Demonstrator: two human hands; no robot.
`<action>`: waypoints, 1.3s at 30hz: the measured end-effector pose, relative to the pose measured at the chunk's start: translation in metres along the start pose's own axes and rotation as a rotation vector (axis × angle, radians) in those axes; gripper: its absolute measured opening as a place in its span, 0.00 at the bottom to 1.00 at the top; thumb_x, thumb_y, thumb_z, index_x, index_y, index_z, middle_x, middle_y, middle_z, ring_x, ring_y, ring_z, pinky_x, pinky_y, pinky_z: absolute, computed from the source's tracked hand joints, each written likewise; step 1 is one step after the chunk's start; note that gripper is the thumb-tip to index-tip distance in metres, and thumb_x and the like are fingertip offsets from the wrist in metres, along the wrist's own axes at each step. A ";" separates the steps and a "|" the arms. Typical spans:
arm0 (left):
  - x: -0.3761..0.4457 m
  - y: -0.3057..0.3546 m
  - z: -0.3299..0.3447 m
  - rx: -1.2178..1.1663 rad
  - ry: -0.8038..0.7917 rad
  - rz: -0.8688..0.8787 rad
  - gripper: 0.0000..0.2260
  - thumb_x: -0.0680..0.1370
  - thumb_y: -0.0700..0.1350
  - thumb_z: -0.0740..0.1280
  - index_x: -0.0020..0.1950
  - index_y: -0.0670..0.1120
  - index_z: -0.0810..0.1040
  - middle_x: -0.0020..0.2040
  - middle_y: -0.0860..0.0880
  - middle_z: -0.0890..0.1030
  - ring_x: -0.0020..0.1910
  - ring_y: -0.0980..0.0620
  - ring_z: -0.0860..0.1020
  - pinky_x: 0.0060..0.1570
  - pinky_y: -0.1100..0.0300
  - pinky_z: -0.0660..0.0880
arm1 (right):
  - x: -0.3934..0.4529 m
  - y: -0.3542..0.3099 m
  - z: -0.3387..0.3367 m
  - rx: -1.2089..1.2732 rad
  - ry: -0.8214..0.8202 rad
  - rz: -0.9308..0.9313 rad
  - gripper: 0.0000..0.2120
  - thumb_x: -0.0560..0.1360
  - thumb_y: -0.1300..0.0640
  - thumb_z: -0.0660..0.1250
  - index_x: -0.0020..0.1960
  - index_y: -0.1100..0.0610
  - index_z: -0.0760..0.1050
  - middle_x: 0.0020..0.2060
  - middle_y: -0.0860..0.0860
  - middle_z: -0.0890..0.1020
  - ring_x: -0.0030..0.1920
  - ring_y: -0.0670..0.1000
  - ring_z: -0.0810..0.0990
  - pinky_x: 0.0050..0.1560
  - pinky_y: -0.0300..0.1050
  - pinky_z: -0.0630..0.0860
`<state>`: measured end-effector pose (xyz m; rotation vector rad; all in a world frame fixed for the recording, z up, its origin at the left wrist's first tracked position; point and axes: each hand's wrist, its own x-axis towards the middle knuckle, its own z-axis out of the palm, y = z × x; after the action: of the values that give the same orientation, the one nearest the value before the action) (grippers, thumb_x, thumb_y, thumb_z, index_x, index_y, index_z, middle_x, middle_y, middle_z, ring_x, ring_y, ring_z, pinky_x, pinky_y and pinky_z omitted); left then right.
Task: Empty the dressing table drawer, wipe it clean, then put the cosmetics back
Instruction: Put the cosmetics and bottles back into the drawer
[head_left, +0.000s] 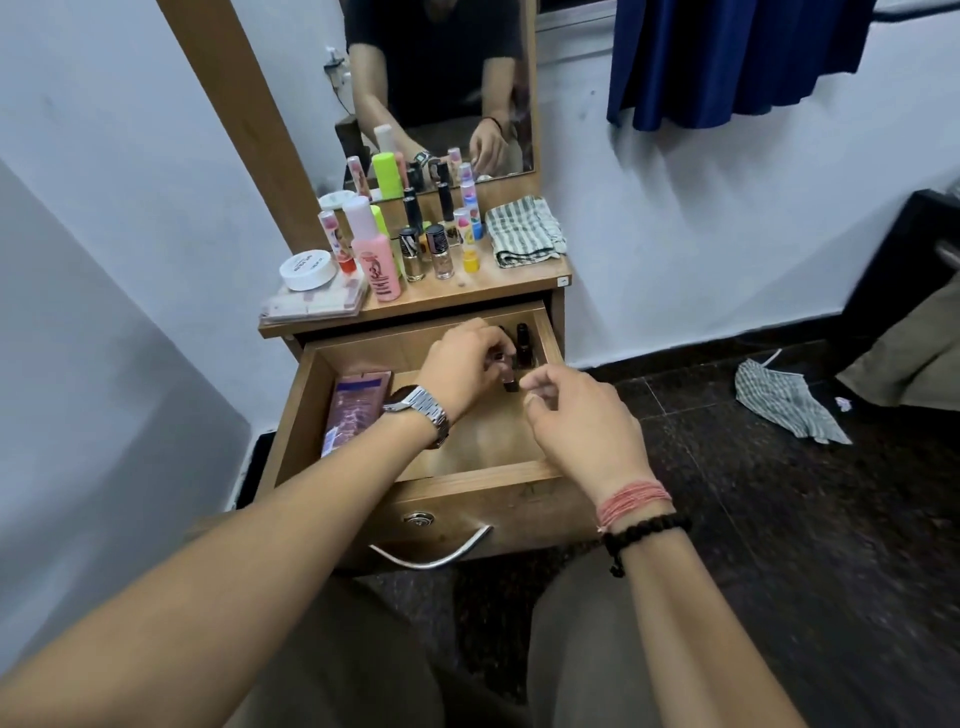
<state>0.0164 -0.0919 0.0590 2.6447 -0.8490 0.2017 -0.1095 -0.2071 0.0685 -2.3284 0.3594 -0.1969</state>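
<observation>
The wooden drawer (467, 480) of the dressing table stands pulled out. My left hand (462, 361), with a metal watch on its wrist, reaches into the drawer's far right part and grips a small dark bottle (510, 382). Another dark bottle (523, 345) stands upright in the far right corner. A pink-purple flat box (356, 408) lies along the drawer's left side. My right hand (582, 415) hovers over the drawer's right side with loosely curled fingers, holding nothing. Several cosmetics stand on the tabletop (498, 283): a pink bottle (382, 262), a white jar (307, 270), nail polish bottles (441, 249).
A folded striped cloth (524, 231) lies on the tabletop's right end below the mirror (441, 88). A second striped cloth (789, 400) lies on the dark floor to the right. A blue curtain (727, 57) hangs on the wall. The drawer's handle (436, 548) faces my knees.
</observation>
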 end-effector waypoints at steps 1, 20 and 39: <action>0.006 0.002 0.004 0.020 -0.004 -0.002 0.09 0.73 0.42 0.70 0.53 0.49 0.80 0.51 0.49 0.79 0.49 0.49 0.79 0.51 0.53 0.75 | 0.001 0.001 -0.001 0.033 0.009 0.010 0.11 0.77 0.53 0.60 0.57 0.43 0.75 0.51 0.44 0.82 0.53 0.49 0.79 0.52 0.48 0.76; 0.039 0.010 0.029 0.067 -0.031 0.015 0.10 0.71 0.38 0.66 0.51 0.47 0.76 0.50 0.49 0.77 0.51 0.44 0.76 0.40 0.58 0.63 | 0.003 0.001 -0.009 0.291 0.090 0.062 0.19 0.76 0.59 0.60 0.66 0.48 0.66 0.58 0.46 0.79 0.54 0.52 0.79 0.57 0.52 0.75; -0.005 -0.083 -0.113 -0.237 0.796 -0.202 0.09 0.72 0.45 0.66 0.52 0.50 0.74 0.51 0.50 0.79 0.45 0.55 0.77 0.46 0.57 0.77 | 0.000 -0.002 -0.008 0.227 0.077 0.041 0.19 0.78 0.58 0.61 0.68 0.48 0.65 0.59 0.46 0.77 0.55 0.51 0.78 0.55 0.49 0.75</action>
<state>0.0579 0.0156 0.1392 2.1129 -0.3077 0.9496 -0.1114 -0.2109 0.0760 -2.0925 0.4011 -0.2921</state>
